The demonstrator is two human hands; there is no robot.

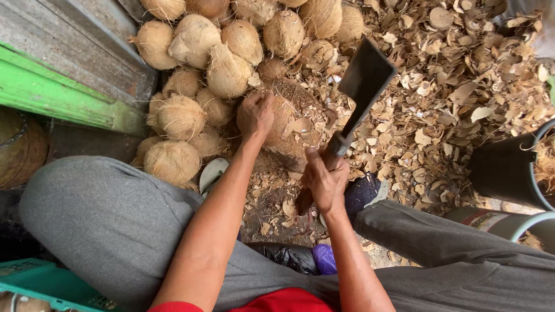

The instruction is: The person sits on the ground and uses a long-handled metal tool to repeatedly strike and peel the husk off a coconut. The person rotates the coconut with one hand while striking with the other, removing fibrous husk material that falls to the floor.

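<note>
My left hand [255, 116] grips a brown, partly husked coconut [292, 118] that rests on a low block on the ground between my knees. In my right hand [325, 180] is a wooden-handled cleaver [363, 81]. Its wide dark blade is raised and points up and away, above and to the right of the coconut. Both forearms reach forward over my grey trousers.
A pile of pale husked coconuts [196, 63] lies at the upper left against a green-and-grey board [58, 86]. Shell chips [457, 86] cover the ground to the right. A black bucket [509, 167] and a grey container [503, 222] stand at the right. A green crate [46, 283] sits bottom left.
</note>
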